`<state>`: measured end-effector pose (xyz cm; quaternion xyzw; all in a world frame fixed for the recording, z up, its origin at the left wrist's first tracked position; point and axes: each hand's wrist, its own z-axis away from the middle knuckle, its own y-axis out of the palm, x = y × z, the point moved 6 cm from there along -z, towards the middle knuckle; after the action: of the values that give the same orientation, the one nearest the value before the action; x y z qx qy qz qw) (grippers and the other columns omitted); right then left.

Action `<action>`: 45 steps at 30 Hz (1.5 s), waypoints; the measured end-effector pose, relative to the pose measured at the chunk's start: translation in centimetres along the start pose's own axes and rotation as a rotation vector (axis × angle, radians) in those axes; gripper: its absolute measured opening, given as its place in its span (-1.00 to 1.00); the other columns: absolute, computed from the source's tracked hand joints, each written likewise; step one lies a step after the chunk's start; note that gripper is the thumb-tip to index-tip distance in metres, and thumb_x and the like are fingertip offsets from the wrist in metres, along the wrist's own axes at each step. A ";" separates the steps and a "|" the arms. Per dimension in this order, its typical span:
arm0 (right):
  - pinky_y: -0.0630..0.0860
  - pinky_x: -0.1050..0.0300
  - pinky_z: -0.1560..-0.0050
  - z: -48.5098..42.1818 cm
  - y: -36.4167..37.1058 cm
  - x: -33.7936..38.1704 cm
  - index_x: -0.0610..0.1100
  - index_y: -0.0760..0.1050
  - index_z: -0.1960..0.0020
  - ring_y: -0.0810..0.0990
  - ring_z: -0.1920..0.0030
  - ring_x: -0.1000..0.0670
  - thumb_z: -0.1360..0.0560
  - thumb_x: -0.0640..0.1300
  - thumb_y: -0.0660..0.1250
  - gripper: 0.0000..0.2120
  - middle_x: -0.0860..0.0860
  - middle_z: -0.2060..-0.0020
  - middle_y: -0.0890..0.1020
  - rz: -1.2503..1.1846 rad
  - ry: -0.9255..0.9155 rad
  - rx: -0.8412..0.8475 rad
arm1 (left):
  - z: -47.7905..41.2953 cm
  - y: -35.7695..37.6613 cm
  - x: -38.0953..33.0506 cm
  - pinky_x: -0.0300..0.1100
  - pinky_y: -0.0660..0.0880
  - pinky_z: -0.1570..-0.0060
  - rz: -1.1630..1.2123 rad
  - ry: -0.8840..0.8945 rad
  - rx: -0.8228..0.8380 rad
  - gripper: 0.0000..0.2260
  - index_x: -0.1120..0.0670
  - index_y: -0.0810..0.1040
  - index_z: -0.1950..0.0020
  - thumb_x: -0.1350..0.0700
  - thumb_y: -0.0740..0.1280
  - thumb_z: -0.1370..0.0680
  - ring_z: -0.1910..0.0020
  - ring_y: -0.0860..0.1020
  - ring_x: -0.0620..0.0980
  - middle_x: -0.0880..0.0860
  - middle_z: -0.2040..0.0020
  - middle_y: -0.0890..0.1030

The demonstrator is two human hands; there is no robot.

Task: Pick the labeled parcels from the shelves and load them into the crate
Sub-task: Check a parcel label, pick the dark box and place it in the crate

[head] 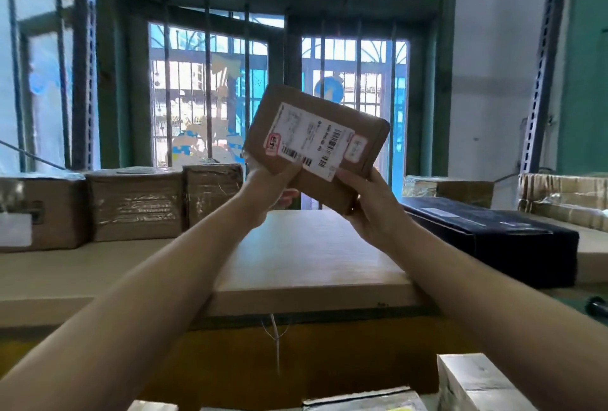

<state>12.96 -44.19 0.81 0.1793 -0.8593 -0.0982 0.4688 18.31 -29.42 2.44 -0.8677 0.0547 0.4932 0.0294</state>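
With the left hand [267, 187] gripping its lower-left corner and the right hand [370, 205] its lower edge, the labeled parcel [317, 142] hangs tilted above the shelf [296, 266], so picking seems done and next comes carrying it to the unseen crate.

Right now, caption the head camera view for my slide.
Left hand and right hand hold a labeled cardboard parcel tilted above the shelf, taped boxes and barred window behind.

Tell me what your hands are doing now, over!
Gripping labeled parcel: left hand, right hand. Parcel tilted, held above shelf. No crate in view.
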 end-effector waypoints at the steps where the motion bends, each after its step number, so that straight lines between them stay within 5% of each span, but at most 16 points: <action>1: 0.62 0.05 0.08 0.0 0.1 0.0 -0.02 0.40 -0.18 0.58 -0.07 -0.06 -0.47 -0.35 0.28 -0.64 -0.04 -0.07 0.59 -0.013 0.008 0.001 | 0.1 -0.1 -0.6 0.05 0.57 0.02 0.060 0.048 -0.011 -0.42 -0.04 0.05 -0.33 0.16 0.36 -0.50 -0.03 0.60 0.14 0.13 -0.15 0.54; 5: 0.44 -0.14 -0.24 0.1 -0.4 1.1 -0.13 0.31 -0.29 0.53 -0.16 -0.06 -0.46 -0.33 0.32 -0.56 -0.09 -0.19 0.54 0.112 -0.060 -0.185 | 0.9 -0.7 -2.6 -0.08 0.57 0.05 0.179 0.232 -0.075 -0.28 -0.07 0.03 -0.46 0.26 0.37 -0.47 -0.24 0.47 0.12 0.11 -0.22 0.45; 7: 0.41 -0.05 -0.29 0.4 -0.9 2.7 -0.10 0.22 -0.37 0.49 -0.18 0.00 -0.45 -0.26 0.37 -0.44 -0.03 -0.21 0.49 0.231 -0.193 -0.348 | 1.3 -1.1 -3.7 -0.18 0.60 0.11 0.187 0.303 -0.116 -0.34 -0.02 0.12 -0.45 0.26 0.36 -0.47 -0.26 0.46 0.10 0.08 -0.25 0.44; 9: 0.42 0.04 -0.24 0.6 -0.1 4.1 -0.04 0.16 -0.43 0.47 -0.13 0.08 -0.48 -0.22 0.35 -0.40 0.03 -0.21 0.45 0.333 -0.311 -0.367 | 1.5 -1.8 -4.6 -0.23 0.61 0.17 0.215 0.338 -0.144 -0.38 0.01 0.16 -0.45 0.29 0.34 -0.48 -0.25 0.48 0.09 0.09 -0.30 0.44; 14: 0.52 0.29 0.04 0.7 2.4 5.1 0.05 0.30 -0.21 0.51 0.02 0.19 -0.53 -0.16 0.28 -0.69 0.29 0.03 0.46 0.462 -0.413 -0.272 | 2.2 -4.4 -5.6 0.03 0.56 -0.02 0.223 0.323 -0.166 -0.29 -0.07 0.12 -0.45 0.31 0.39 -0.44 -0.27 0.46 0.12 0.17 -0.33 0.41; 17: 0.53 0.34 0.14 1.1 3.4 5.6 0.01 0.31 -0.19 0.50 -0.01 0.16 -0.54 -0.18 0.26 -0.73 0.23 0.02 0.47 0.497 -0.434 -0.254 | 2.8 -6.3 -6.4 0.15 0.49 -0.13 0.160 0.319 -0.162 -0.13 -0.18 -0.04 -0.47 0.24 0.45 -0.40 -0.27 0.46 0.13 0.19 -0.34 0.41; 20: 0.56 0.16 -0.01 1.6 3.7 7.3 -0.08 0.27 -0.29 0.49 -0.17 0.00 -0.56 -0.19 0.21 -0.68 0.03 -0.14 0.49 0.486 -0.381 -0.326 | 3.5 -8.3 -7.9 0.20 0.40 -0.23 0.101 0.324 -0.238 -0.13 -0.18 -0.17 -0.48 0.02 0.42 -0.44 -0.36 0.37 0.12 0.13 -0.45 0.29; 24: 0.53 0.28 0.13 3.3 3.8 12.1 0.01 0.29 -0.27 0.56 -0.13 -0.04 -0.58 -0.02 0.18 -0.72 -0.04 -0.23 0.52 0.722 -0.386 -0.253 | 5.5 -8.3 -11.1 0.15 0.41 -0.26 -0.172 0.426 -0.201 -0.25 -0.26 0.03 -0.45 -0.14 0.40 -0.38 -0.35 0.39 0.04 0.07 -0.48 0.25; 27: 0.52 0.42 0.25 5.7 4.4 16.4 0.06 0.42 -0.19 0.59 0.02 0.11 -0.55 -0.04 0.22 -0.79 0.10 -0.09 0.54 1.022 -0.463 -0.073 | 7.9 -3.2 -12.0 0.10 0.51 -0.11 -0.398 0.339 0.215 -0.48 -0.46 0.22 -0.21 -0.21 0.39 -0.35 -0.23 0.51 0.08 0.01 -0.34 0.46; 29: 0.50 0.47 0.31 7.5 3.9 19.6 0.13 0.44 -0.16 0.58 0.15 0.21 -0.53 -0.02 0.25 -0.79 0.17 0.01 0.52 1.155 -0.478 -0.029 | 9.9 0.6 -12.3 -0.05 0.60 0.10 -0.504 0.324 0.398 -0.65 -0.43 0.40 -0.05 -0.18 0.36 -0.31 -0.05 0.61 -0.04 -0.22 -0.06 0.62; 31: 0.54 0.41 0.26 9.4 2.7 22.9 0.13 0.46 -0.17 0.62 0.21 0.22 -0.52 -0.01 0.26 -0.78 0.15 0.01 0.56 1.219 -0.485 -0.033 | 11.5 4.1 -13.5 -0.22 0.62 0.28 -0.483 0.383 0.470 -0.74 -0.35 0.46 0.01 -0.16 0.33 -0.32 0.18 0.66 -0.17 -0.31 0.20 0.65; 35: 0.51 0.23 -0.09 14.4 -1.1 29.2 0.02 0.44 -0.26 0.56 -0.07 0.13 -0.50 0.01 0.29 -0.67 0.01 -0.22 0.52 1.375 -0.619 -0.246 | 14.3 11.2 -15.9 -0.42 0.51 0.40 -0.309 0.476 0.470 -0.72 -0.39 0.34 -0.11 -0.06 0.28 -0.50 0.19 0.61 -0.33 -0.34 0.16 0.62; 38: 0.29 0.14 -0.34 19.9 -6.4 29.9 0.05 0.21 -0.43 0.31 -0.36 0.03 -0.45 0.11 0.34 -0.39 -0.03 -0.42 0.28 1.401 -0.681 -0.444 | 16.8 17.4 -14.9 -0.43 0.50 0.37 -0.007 0.456 0.391 -0.71 -0.23 0.31 -0.26 0.05 0.20 -0.59 0.19 0.62 -0.31 -0.22 0.05 0.64; 40: 0.45 0.08 -0.25 23.9 -11.5 27.0 0.19 0.03 -0.47 0.41 -0.32 0.08 -0.43 0.11 0.36 -0.27 0.15 -0.36 0.34 1.139 -0.475 -0.429 | 19.5 22.9 -12.1 -0.45 0.51 0.32 0.032 0.398 0.383 -0.72 -0.13 0.24 -0.32 0.02 0.14 -0.61 0.15 0.59 -0.35 -0.20 -0.05 0.54; 42: 0.54 0.38 0.03 28.4 -16.4 24.3 0.16 0.01 -0.48 0.53 -0.11 0.30 -0.46 -0.04 0.36 -0.27 0.37 -0.13 0.41 1.007 -0.394 -0.463 | 22.2 28.5 -8.1 -0.30 0.58 0.15 -0.056 0.293 0.461 -0.68 -0.17 0.20 -0.37 -0.08 0.06 -0.61 0.01 0.58 -0.26 -0.16 -0.13 0.53; 45: 0.44 0.51 0.03 36.5 -25.6 21.5 0.08 0.13 -0.43 0.49 -0.08 0.39 -0.47 -0.18 0.35 -0.36 0.40 -0.09 0.41 0.958 -0.263 -0.638 | 26.0 35.4 -1.4 -0.03 0.41 -0.28 -0.402 0.242 0.518 -0.60 0.01 0.27 -0.40 -0.09 0.00 -0.61 -0.29 0.42 0.04 0.05 -0.38 0.38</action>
<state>-22.86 -76.24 -10.97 -0.3923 -0.8234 -0.1507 0.3813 -8.96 -61.73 -9.59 -0.8770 0.0090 0.3408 0.3385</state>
